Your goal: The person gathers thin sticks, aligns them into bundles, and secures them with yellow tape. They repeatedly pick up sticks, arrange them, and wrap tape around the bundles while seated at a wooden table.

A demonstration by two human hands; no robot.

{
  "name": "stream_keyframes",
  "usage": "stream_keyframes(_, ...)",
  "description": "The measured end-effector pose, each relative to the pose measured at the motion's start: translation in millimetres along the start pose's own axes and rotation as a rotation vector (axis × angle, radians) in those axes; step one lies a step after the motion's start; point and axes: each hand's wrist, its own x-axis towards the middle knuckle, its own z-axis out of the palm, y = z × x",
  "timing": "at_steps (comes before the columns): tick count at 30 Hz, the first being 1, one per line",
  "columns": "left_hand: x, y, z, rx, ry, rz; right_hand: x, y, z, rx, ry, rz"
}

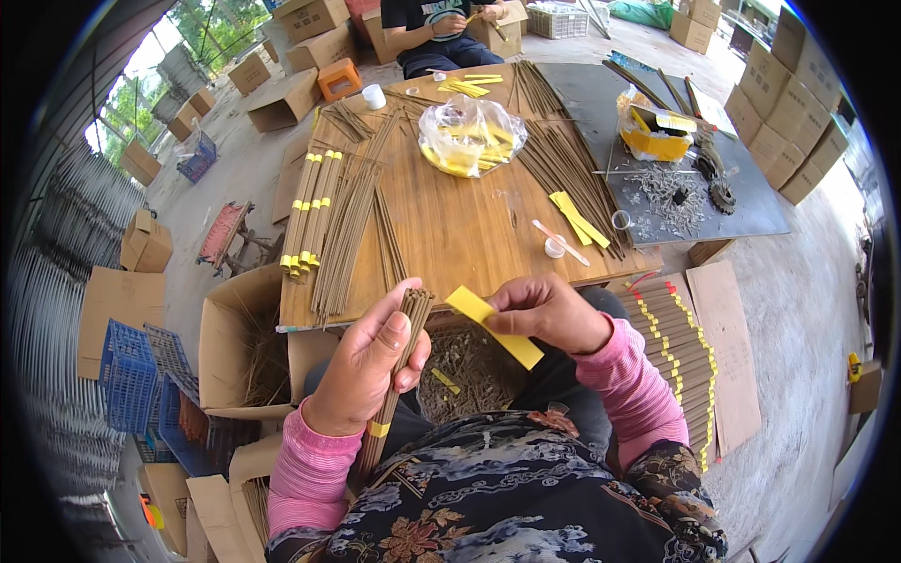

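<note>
My left hand (361, 366) is wrapped round a bundle of thin brown sticks (417, 305), which look like incense sticks. The bundle stands tilted above my lap, a yellow band round its lower part. Just to the right, my right hand (554, 314) pinches a yellow paper strip (518, 349) between thumb and fingers, apart from the bundle. On the wooden table (469, 244) ahead lie loose brown sticks (347, 244), banded bundles (305, 216) and more yellow strips (579, 220). A small cup (555, 248) has a flat spatula (561, 240) beside it.
A clear plastic bag of yellow strips (474, 141) sits at the table's far middle. Another person (441, 33) sits opposite. An open cardboard box (244, 342) and blue crates (131, 375) stand at left. Banded bundles (671, 347) lie low at right.
</note>
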Motion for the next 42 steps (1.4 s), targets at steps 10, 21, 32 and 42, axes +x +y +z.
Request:
stream_keyframes(10, -20.3, -2.3, -5.7, 0.085, 0.096, 0.013, -1.3, 0.6, 56.5, -0.132, -0.054, -0.264)
stream_keyframes(21, -35.2, -5.1, -12.5, 0.133, 0.106, 0.012, -11.0, -4.7, 80.2, -0.417, 0.14, -0.514)
stream_keyframes(32, -51.2, -32.9, -7.4, 0.367, 0.101, 0.087, -12.5, -1.5, 98.6, -0.191, 0.118, -0.212)
stream_keyframes(42, -51.5, -46.9, -5.1, 0.45, 0.145, 0.151, -7.1, 4.7, 99.3, -0.196, 0.159, -0.173)
